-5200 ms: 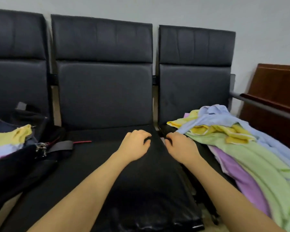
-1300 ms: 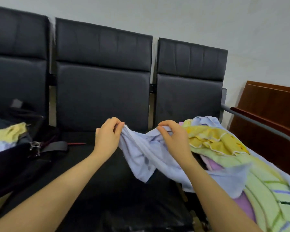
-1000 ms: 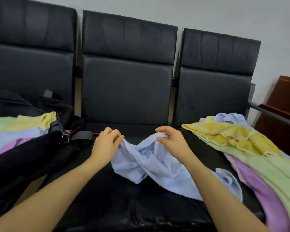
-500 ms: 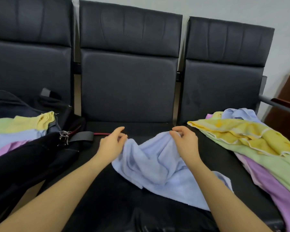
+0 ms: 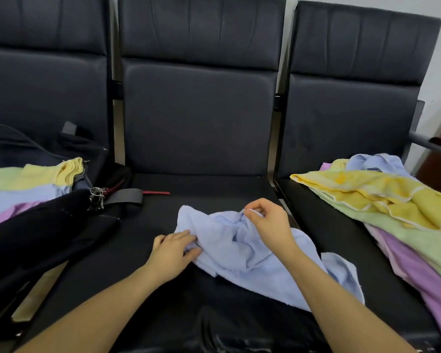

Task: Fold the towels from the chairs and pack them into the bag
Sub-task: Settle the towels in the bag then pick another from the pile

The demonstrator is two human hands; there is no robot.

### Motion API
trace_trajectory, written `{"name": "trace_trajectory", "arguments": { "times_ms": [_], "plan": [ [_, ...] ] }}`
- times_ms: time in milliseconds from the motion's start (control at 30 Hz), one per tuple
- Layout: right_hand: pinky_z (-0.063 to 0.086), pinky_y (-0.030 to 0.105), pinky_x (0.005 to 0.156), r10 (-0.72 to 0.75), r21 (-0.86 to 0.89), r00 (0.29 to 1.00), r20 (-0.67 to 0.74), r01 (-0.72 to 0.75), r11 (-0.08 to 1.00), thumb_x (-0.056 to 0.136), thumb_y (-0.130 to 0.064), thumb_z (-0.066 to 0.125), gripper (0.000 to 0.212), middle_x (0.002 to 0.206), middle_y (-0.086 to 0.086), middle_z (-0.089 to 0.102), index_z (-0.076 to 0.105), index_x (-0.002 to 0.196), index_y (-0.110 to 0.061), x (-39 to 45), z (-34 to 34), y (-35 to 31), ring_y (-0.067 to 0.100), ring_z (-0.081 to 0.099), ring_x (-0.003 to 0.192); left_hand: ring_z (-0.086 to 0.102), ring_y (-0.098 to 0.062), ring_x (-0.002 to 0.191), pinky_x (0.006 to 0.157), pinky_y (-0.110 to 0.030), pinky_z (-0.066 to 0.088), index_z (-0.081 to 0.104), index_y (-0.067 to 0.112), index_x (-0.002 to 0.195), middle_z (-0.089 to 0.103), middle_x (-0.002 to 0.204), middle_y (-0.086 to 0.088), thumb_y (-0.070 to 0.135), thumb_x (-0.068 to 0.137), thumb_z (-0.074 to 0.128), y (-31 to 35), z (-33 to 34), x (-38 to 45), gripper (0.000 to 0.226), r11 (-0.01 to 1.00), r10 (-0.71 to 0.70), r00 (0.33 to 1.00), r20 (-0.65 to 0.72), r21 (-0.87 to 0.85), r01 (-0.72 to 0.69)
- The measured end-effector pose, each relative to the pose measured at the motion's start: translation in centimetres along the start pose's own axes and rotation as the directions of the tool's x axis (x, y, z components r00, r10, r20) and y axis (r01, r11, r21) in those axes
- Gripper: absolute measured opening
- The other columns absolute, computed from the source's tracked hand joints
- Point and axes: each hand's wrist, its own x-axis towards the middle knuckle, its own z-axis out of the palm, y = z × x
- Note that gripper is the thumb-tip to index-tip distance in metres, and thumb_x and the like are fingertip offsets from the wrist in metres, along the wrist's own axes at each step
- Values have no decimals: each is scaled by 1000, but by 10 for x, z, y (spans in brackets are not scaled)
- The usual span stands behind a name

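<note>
Right hand (image 5: 267, 222) and left hand (image 5: 175, 250) pinch the crumpled blue towel (image 5: 242, 261), which stretches toward the near right.

Pale blue towel (image 5: 242, 250) showing plain, black chairs (image 5: 199, 118) sitting behind, yellow towel (image 5: 382, 197) glowing over green (image 5: 418, 240) and purple (image 5: 418, 271) ones, black bag (image 5: 41, 230) lying left.

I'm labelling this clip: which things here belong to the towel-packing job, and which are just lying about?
Job:
crumpled light blue towel, gripped by left hand and right hand
heap of unfolded coloured towels
black bag holding folded towels

Lying about:
brown wooden furniture
</note>
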Motion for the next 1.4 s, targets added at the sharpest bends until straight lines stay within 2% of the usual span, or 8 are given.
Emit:
{"name": "trace_trajectory", "arguments": {
  "times_ms": [167, 333, 500, 767, 1000, 1167, 1300, 1400],
  "plan": [
    [43, 5, 57, -32, -9, 998, 45, 32, 999, 88, -6, 58, 10, 76, -4, 62, 65, 83, -12, -1, 0, 3, 7, 56, 70, 26, -5, 140, 107, -30, 8, 55, 37, 126, 38, 148, 16, 41, 97, 46, -4, 9, -3, 30, 996, -26, 999, -45, -89, 22],
    [40, 7, 59, -19, -33, 1000, 18, 19, 999, 89, -9, 58, 9, 78, -7, 59, 61, 88, -18, 0, 2, 0, 5, 54, 69, 42, -5, 117, 87, -25, 12, 67, 32, 100, 50, 115, 23, 30, 95, 54, -7, 7, -2, 14, 986, -56, 989, -137, -161, 33],
    [44, 14, 60, -121, -60, 992, 27, 122, 991, 91, -10, 55, 13, 75, -5, 61, 63, 81, -15, -4, -2, -9, 8, 56, 71, 39, -15, 94, 78, -25, 14, 67, 22, 92, 42, 103, 7, 28, 93, 59, -9, -13, 7, 11, 978, -145, 929, -339, -192, 82],
    [50, 16, 60, -35, 350, 988, -151, 86, 933, 91, -14, 61, 10, 83, -3, 69, 68, 90, -21, -2, -11, -35, 9, 64, 77, 60, -18, 70, 71, -35, 46, 61, 22, 92, 59, 64, 7, 27, 97, 51, -8, -85, 9, 12, 976, -39, 884, -466, -209, -67],
    [53, 30, 85, 92, 594, 972, -216, 56, 802, 90, -15, 63, 15, 91, -9, 70, 70, 88, -28, -4, -14, -50, 11, 65, 95, 61, 5, 82, 69, -9, 42, 65, 25, 86, 66, 88, 14, 18, 92, 60, 21, -123, 6, 11, 726, -254, 835, -487, -667, -168],
    [51, 38, 95, 51, 628, 980, -190, 82, 774, 90, -2, 60, 28, 105, 1, 69, 69, 101, -26, -11, -23, -55, 19, 63, 106, 65, -1, 87, 78, -18, 49, 71, 23, 90, 71, 90, 8, 11, 89, 63, 39, -129, 5, 14, 502, -331, 849, -412, -839, -211],
    [53, 33, 86, 106, 753, 987, -117, 19, 658, 93, -2, 55, 30, 114, 5, 67, 67, 103, -27, -12, -33, -55, 19, 63, 106, 64, -7, 87, 77, -20, 51, 68, 20, 103, 69, 93, 4, 11, 93, 55, 41, -131, 7, 19, 593, -266, 875, -404, -784, -182],
    [51, 19, 73, 67, 644, 985, -157, 51, 764, 95, -4, 53, 29, 104, -5, 69, 68, 97, -29, -16, -32, -53, 8, 64, 97, 62, -4, 90, 76, -14, 49, 66, 18, 116, 67, 101, 5, 13, 94, 56, 42, -131, 4, 25, 735, -143, 904, -403, -655, -175]
  ]
}}
